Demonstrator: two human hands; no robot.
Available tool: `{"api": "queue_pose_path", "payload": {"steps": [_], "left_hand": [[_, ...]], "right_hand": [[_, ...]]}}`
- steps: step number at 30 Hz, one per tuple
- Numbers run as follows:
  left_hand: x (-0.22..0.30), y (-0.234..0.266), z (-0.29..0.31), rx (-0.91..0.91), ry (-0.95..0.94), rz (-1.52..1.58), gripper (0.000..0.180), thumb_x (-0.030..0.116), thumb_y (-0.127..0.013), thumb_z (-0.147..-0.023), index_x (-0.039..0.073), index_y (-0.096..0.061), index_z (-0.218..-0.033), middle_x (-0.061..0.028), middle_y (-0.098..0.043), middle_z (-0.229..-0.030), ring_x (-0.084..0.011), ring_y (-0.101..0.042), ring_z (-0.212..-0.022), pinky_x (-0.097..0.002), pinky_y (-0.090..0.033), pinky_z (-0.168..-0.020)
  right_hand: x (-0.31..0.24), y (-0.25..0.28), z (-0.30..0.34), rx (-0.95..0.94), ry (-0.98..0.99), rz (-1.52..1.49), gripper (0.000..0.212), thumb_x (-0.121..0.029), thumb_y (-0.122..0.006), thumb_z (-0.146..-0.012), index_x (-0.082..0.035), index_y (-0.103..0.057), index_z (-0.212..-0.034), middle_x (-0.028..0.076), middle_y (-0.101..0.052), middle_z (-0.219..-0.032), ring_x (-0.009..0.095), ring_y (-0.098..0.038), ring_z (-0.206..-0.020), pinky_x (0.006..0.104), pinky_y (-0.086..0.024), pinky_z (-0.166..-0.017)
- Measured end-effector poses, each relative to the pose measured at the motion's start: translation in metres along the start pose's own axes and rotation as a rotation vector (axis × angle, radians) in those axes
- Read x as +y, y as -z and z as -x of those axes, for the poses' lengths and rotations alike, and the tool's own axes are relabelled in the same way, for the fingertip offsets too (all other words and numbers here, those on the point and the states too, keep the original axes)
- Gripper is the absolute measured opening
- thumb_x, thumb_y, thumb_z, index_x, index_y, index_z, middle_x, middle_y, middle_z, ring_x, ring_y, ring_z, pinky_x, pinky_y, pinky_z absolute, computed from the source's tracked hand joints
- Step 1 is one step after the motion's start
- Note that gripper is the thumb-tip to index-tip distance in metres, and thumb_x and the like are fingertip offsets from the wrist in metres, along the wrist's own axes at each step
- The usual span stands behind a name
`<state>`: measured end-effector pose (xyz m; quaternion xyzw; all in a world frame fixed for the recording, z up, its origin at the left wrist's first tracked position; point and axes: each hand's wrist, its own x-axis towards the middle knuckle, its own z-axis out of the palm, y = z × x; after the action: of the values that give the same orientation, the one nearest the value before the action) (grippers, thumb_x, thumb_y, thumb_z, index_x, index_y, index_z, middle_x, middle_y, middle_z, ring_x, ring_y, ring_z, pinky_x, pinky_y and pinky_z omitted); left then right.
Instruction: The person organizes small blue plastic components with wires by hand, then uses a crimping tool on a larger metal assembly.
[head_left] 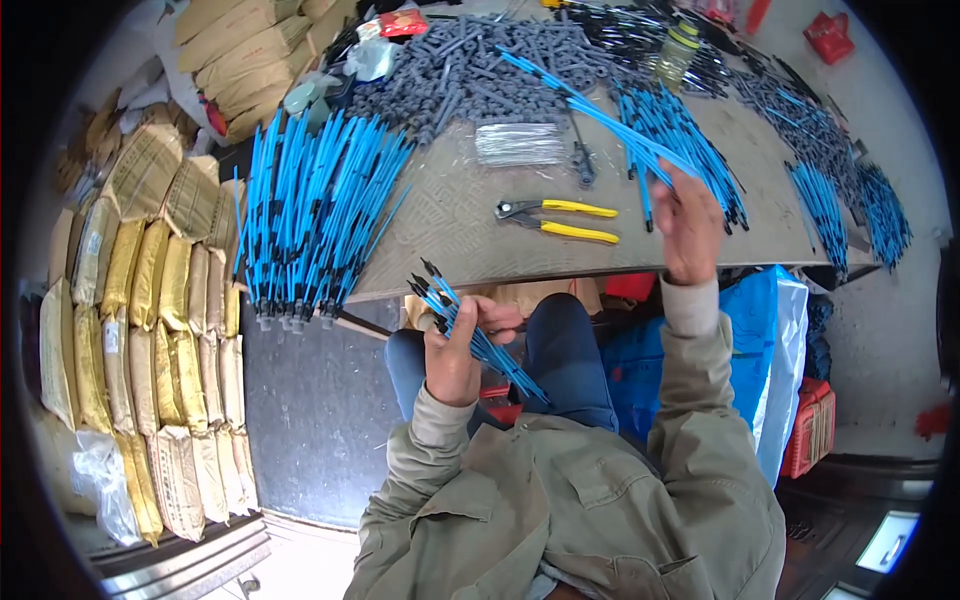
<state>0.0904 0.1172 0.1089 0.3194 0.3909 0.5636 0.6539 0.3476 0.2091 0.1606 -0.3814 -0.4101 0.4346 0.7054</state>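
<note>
My left hand point(455, 355) is closed round a small bundle of thin blue rods point(510, 370) with black ends, held over my lap just off the table's front edge. My right hand point(690, 225) is raised over the right part of the table, its fingers pinching a few long blue rods point(622, 130) that point up and to the left. Beside it lies a pile of blue rods with black ends point(685, 135). Between my hands, pliers with yellow handles point(580, 208) rest on the table point(445, 225). A larger pile of blue rods point(315, 210) overhangs the front edge at left.
Behind the pliers lie a stack of silver wires point(520, 143) and a dark-handled tool point(583, 165). Grey plastic parts point(460, 75) are heaped at the back, near a bottle point(678, 55). Stacked packages point(150, 340) stand at left. A blue bag point(745, 345) and red crate point(808, 430) are at right.
</note>
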Motion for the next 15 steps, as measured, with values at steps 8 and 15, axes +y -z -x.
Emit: {"api": "queue_pose_path", "payload": {"steps": [8,15], "left_hand": [[0.039,0.009,-0.016,0.138,-0.295,0.223,0.041,0.030,-0.042,-0.095,-0.005,-0.046,-0.117,-0.0216,-0.056,-0.112,-0.0275,-0.056,-0.105,-0.0386,-0.045,-0.087],[0.041,-0.005,0.002,-0.009,-0.407,0.280,0.037,0.022,-0.048,-0.093,-0.005,-0.046,-0.118,-0.0160,-0.061,-0.090,-0.0216,-0.061,-0.080,-0.0331,-0.049,-0.072]], "right_hand": [[0.000,0.082,0.133,-0.135,-0.112,-0.009,0.028,-0.011,-0.036,-0.095,0.002,-0.041,-0.120,0.012,-0.056,-0.097,0.003,-0.040,-0.047,0.0147,-0.035,-0.041],[0.035,0.024,0.170,-0.265,-1.089,-1.245,0.021,-0.013,-0.046,-0.090,0.001,-0.049,-0.106,0.010,-0.056,-0.087,0.013,-0.052,-0.060,0.0259,-0.046,-0.054]]}}
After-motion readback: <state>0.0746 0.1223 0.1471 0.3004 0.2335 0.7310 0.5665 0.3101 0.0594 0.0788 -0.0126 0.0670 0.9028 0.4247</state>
